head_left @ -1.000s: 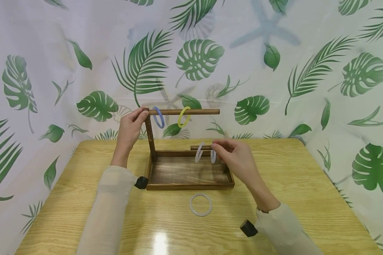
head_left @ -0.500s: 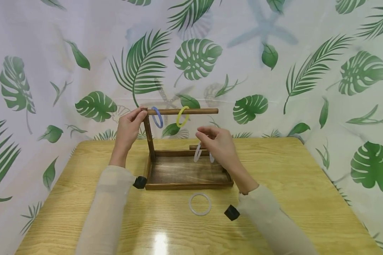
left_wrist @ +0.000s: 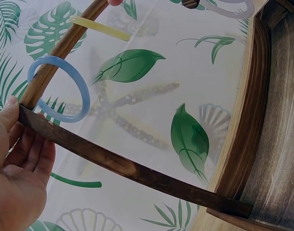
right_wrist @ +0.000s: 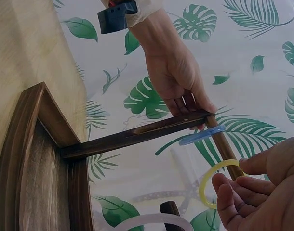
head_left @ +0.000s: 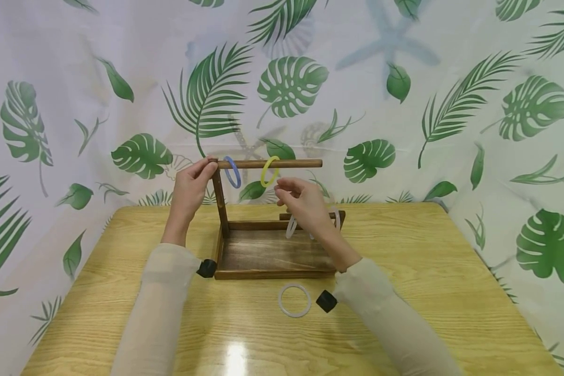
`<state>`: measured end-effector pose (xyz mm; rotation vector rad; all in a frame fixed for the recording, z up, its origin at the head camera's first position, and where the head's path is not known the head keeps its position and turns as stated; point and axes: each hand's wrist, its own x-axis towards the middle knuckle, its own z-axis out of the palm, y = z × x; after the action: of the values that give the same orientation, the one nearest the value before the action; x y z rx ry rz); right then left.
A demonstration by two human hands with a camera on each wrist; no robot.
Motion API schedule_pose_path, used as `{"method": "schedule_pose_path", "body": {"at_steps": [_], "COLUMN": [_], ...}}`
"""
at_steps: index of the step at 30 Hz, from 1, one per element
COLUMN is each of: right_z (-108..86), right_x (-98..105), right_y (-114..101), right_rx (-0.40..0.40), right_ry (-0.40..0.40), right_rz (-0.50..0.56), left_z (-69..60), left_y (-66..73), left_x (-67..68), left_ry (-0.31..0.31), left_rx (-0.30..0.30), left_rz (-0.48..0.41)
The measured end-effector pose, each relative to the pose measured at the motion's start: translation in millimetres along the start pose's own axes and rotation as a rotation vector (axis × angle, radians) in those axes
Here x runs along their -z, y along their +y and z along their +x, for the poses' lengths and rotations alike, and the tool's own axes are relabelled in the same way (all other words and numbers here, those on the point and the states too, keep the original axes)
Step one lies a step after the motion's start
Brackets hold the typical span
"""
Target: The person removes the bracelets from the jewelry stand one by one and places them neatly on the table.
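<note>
A dark wooden rack has a tray base (head_left: 274, 274), a tall post (head_left: 221, 201) and an upper rod (head_left: 298, 163). My left hand (head_left: 190, 190) grips the top of the post, thumb on the near side. A blue ring (head_left: 232, 172) hangs on the rod beside it, and a yellow ring (head_left: 270, 171) farther right. My right hand (head_left: 307, 206) is just below and right of the yellow ring, thumb and forefinger apart; in the right wrist view, its fingertips overlap the yellow ring (right_wrist: 203, 185). Whether they touch is unclear.
Pale rings, one a whitish ring (head_left: 291, 227), hang on a short lower peg (head_left: 284, 216), partly behind my right hand. Another white ring (head_left: 294, 316) lies flat on the wooden table (head_left: 418, 271) before the tray. A leaf-patterned cloth (head_left: 338, 94) stands behind.
My right hand has moved up and left from the lower peg to beside the yellow ring, uncovering a pale ring near the peg's right end. The left hand stays on the post.
</note>
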<state>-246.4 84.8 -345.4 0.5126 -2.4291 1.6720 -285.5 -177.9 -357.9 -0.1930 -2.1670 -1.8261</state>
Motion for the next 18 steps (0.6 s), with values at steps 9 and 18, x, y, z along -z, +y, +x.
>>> {"method": "schedule_pose_path", "body": {"at_steps": [9,18], "right_z": [9.6,16.8], "right_x": [-12,-22], "right_y": [0,-1], "right_rx": [-0.013,-0.050], "right_ry": [-0.010,-0.015], "right_rz": [0.040,0.073], "left_z": [0.2,1.6], "left_y": [0.0,-2.2], "left_x": [-0.4,-0.2], "left_ry": [-0.003,0.003], "left_rx": [0.003,-0.003], "left_rz": [-0.007,-0.013]}}
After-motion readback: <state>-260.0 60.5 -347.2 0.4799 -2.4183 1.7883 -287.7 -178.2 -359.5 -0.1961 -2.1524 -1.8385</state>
